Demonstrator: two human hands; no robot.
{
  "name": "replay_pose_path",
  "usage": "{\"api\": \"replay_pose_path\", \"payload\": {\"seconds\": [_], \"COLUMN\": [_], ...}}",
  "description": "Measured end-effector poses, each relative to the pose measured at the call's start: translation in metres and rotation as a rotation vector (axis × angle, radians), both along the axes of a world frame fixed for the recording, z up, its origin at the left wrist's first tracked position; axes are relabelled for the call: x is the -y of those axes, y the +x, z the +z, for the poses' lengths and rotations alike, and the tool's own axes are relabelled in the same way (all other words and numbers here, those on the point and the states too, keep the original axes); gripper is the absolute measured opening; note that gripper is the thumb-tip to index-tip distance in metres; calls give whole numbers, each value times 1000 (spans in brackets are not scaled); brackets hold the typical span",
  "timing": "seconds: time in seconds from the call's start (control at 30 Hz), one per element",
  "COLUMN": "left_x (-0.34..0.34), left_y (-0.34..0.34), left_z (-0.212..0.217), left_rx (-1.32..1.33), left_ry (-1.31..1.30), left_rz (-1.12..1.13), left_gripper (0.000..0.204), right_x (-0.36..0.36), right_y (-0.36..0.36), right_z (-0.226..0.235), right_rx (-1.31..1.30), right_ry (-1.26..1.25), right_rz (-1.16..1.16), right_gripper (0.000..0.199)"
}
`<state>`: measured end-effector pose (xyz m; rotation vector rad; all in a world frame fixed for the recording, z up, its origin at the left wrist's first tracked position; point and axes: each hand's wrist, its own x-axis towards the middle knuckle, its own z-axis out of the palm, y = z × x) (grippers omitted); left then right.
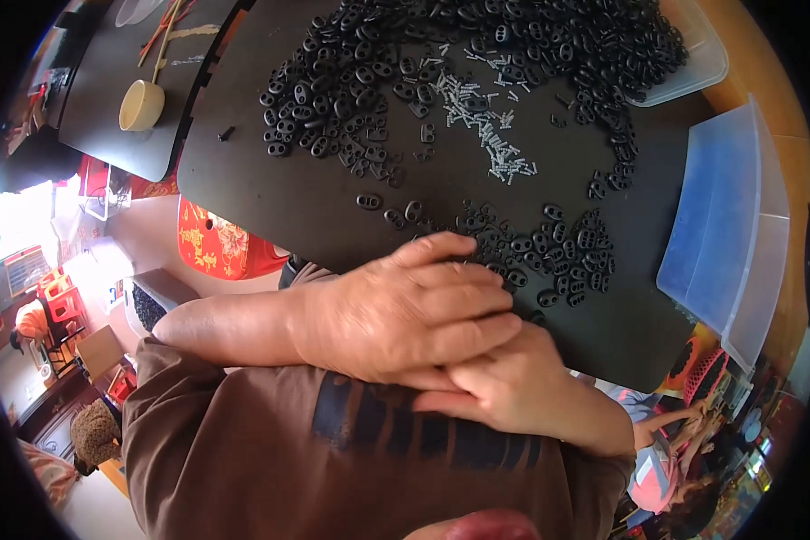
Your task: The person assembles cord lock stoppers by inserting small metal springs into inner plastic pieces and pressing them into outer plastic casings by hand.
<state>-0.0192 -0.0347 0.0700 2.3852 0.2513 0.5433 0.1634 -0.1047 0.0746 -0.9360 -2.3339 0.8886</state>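
Left hand: I see the left hand (387,310) reach in from the left and lie over the other hand, palm down, fingers together and slightly bent.
Right hand: The right hand (508,382) comes from the right and sits mostly beneath the left; its fingers are largely covered.
Finger state: The two hands are laid one over the other; I cannot tell whether anything is gripped between them.
Black parts, near cluster: Black oval parts (571,252) lie just beyond the left fingertips, toward the right. They are glossy and rounded, many with two holes side by side; some lie flat, others overlap.
Black parts, main heap: A dense heap (567,40) of similar parts covers the far side of the table, thinning into a spread at its left.
Small black fittings: Smaller, thinner fittings (369,153) lie along the near edge of that spread.
Silver pieces: Short, slender silver pieces (477,112) form a loose trail between the heap and the near cluster.
Work surface: The table (243,193) is dark and matt, with rounded corners.
Containers: A clear tub (713,63) stands at the far right; a translucent bluish box (715,216) is beside the right edge.
Second table: At the left, another dark table (99,135) carries a cream cup (142,105).
Room: I see a patterned red stool (216,243) left of the table, a bright window (13,220) farther left, and other people (661,477) at the lower right.
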Motion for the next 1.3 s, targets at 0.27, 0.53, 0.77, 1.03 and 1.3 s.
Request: {"api": "replay_pose_path", "payload": {"seconds": [0.27, 0.53, 0.77, 1.03, 1.3], "left_x": [-6, -5, -5, 2, -7], "left_y": [-30, -7, -27, 2, -30], "left_z": [-2, -1, 18, -4, 13], "left_rx": [-160, -40, -158, 44, -177], "left_ry": [-21, 337, 834, 674, 836], "left_rz": [56, -178, -102, -68, -108], "left_gripper": [44, 37, 38, 38, 43], "right_x": [-15, -12, 2, -12, 5], "right_y": [29, -2, 38, -1, 38], "right_z": [8, -16, 10, 2, 5], "right_rx": [-63, -389, -112, -317, -55], "right_ry": [-428, -426, -419, -448, -458], "right_rz": [-171, 100, 91, 14, 40], "right_gripper": [30, 43, 24, 24, 29]}}
